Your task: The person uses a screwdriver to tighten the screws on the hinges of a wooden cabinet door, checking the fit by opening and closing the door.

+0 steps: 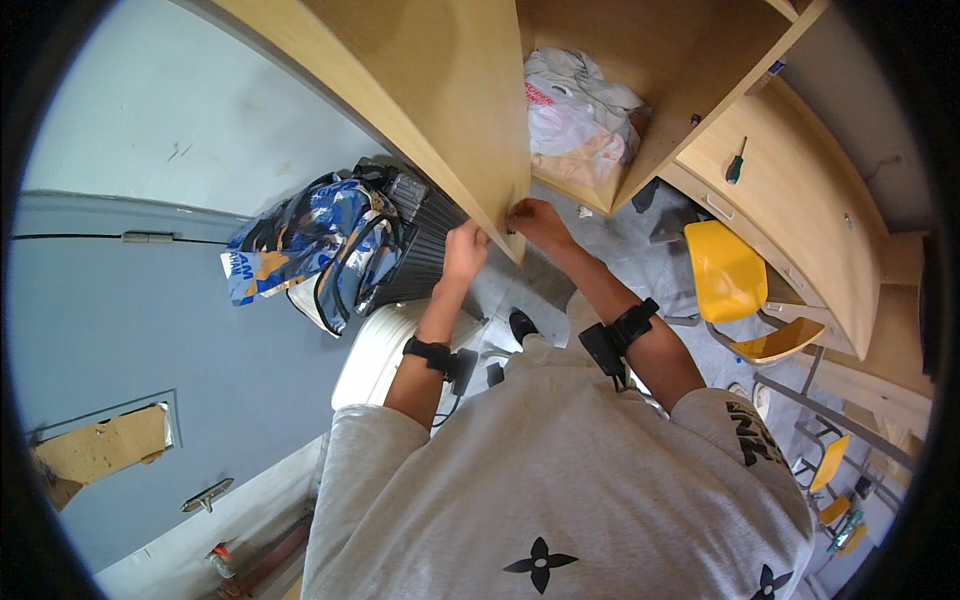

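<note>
Both my hands are at the lower corner of an open wooden cabinet door [440, 100]. My left hand [465, 250] presses against the door's outer face near its bottom edge, fingers curled. My right hand [535, 220] pinches the door's edge at the corner, fingers closed on something too small to make out. Black bands with small devices sit on both wrists. Inside the cabinet [690, 60], a heap of plastic bags and cloth [580, 120] lies on the shelf.
A black ribbed suitcase [420, 250] with a blue patterned bag [300, 250] on it stands left of the door, above a white bucket [385, 350]. A yellow chair [730, 280] stands right. A green-handled screwdriver [735, 162] lies on the wooden desk [800, 200].
</note>
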The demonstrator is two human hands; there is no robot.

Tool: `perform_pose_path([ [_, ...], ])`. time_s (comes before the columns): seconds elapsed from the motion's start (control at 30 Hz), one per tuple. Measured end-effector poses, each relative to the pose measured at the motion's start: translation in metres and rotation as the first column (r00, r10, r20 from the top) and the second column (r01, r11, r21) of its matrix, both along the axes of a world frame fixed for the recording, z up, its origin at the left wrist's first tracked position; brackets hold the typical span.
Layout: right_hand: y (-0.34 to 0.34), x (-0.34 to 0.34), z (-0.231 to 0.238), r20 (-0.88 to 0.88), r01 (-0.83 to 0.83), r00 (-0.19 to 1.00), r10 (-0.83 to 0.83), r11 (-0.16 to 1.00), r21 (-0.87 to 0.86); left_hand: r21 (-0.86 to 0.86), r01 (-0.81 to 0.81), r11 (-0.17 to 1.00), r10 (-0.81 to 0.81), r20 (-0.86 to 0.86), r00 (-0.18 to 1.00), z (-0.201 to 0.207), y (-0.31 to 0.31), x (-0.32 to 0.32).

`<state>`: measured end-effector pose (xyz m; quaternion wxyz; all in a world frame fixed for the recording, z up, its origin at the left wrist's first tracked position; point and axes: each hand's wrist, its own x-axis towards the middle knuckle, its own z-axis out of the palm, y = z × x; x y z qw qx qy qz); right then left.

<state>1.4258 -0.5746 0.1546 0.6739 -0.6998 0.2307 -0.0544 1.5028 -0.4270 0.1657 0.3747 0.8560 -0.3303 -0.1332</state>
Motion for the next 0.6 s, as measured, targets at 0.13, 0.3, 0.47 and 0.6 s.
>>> perform_pose_path([
  [0.13, 0.002, -0.003, 0.016, -0.022, 0.072, 0.997, -0.069, 0.98, 0.188, -0.014, 0.001, 1.0, -0.001, -0.009, 1.0, -0.003, 0.001, 0.001],
  [0.3, 0.0, -0.004, -0.001, -0.059, 0.05, 0.997, -0.052, 0.998, -0.046, -0.014, 0.046, 0.999, -0.048, -0.219, 0.975, 0.019, -0.003, -0.01],
  [0.47, 0.007, -0.006, 0.008, 0.022, 0.133, 0.99, -0.14, 0.97, 0.203, -0.078, 0.127, 0.989, -0.142, -0.239, 0.961, 0.022, 0.003, -0.015],
  [0.6, 0.003, -0.011, 0.001, 0.0, 0.145, 0.989, -0.145, 0.989, 0.001, -0.051, 0.084, 0.995, -0.093, -0.215, 0.972, 0.025, -0.011, -0.025],
])
